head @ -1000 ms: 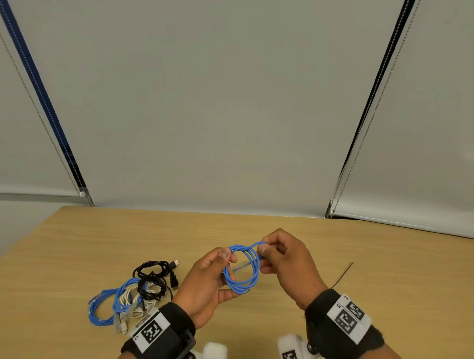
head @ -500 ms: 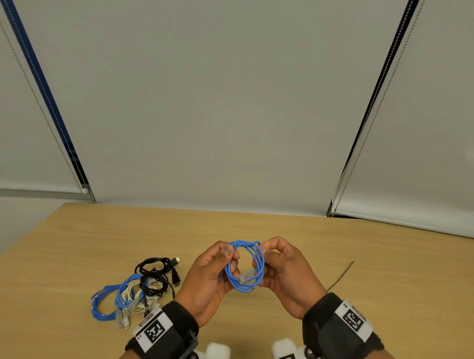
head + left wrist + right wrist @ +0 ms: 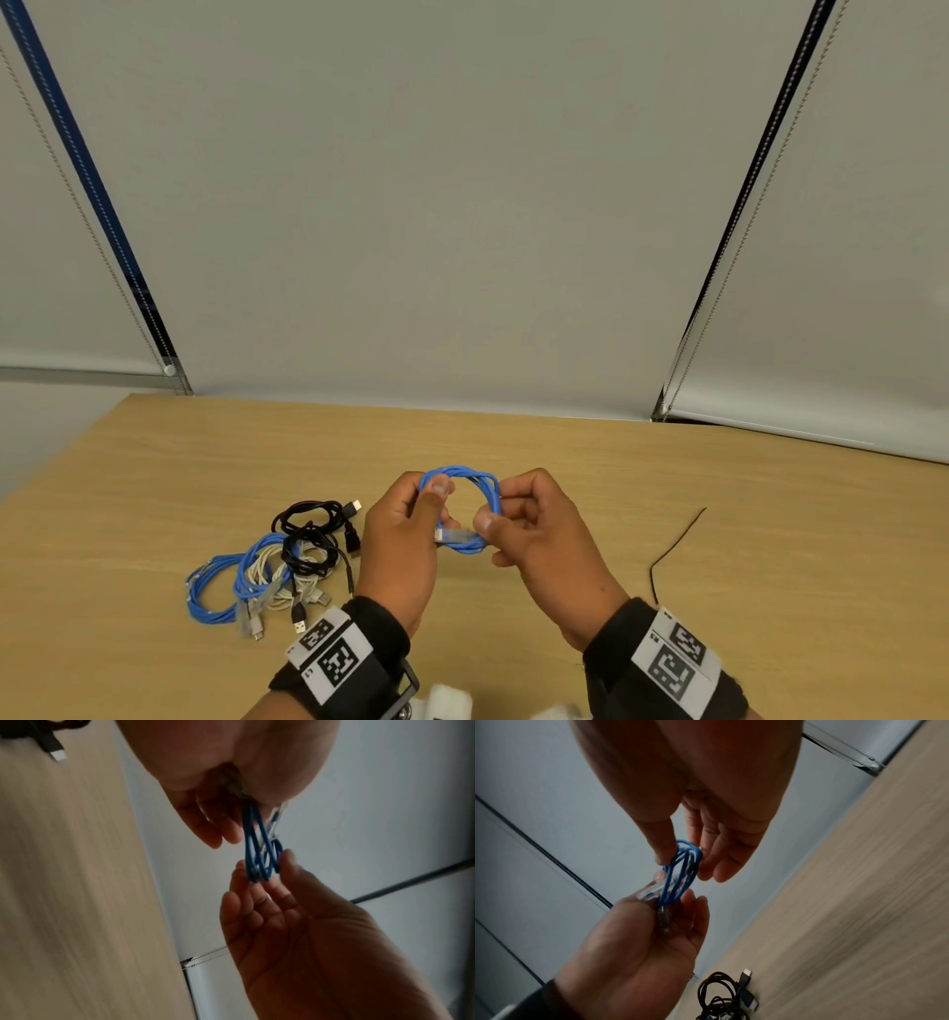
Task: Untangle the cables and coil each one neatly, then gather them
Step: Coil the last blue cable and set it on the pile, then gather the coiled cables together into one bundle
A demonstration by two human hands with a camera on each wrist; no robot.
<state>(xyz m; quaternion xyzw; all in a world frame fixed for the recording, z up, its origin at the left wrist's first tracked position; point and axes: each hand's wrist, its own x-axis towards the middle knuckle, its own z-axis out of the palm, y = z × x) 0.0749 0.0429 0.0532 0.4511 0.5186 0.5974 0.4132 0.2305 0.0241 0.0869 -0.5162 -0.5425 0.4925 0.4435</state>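
Note:
A small coil of blue cable [image 3: 490, 496] hangs in the air above the wooden table [image 3: 513, 442], held between both hands. My left hand [image 3: 411, 519] pinches its left side, thumb on top. My right hand [image 3: 518, 524] pinches the right side near a clear plug [image 3: 452, 535]. The wrist views show the same blue cable [image 3: 259, 854] [image 3: 680, 872] edge on, nipped between thumb and fingertips of each hand. To the left on the table lie coiled cables: a black one [image 3: 308, 519], a white one [image 3: 277, 570] and a blue one [image 3: 215, 591].
A thin black tie [image 3: 672, 545] lies on the table to the right of my right wrist. Grey roller blinds [image 3: 462, 205] with bead chains hang behind the table's far edge. Black cable plugs [image 3: 744, 981] lie below the hands.
The hands have turned the blue coil and drawn closer to me. My right thumb has moved from the coil's top down to its lower right, near the clear plug.

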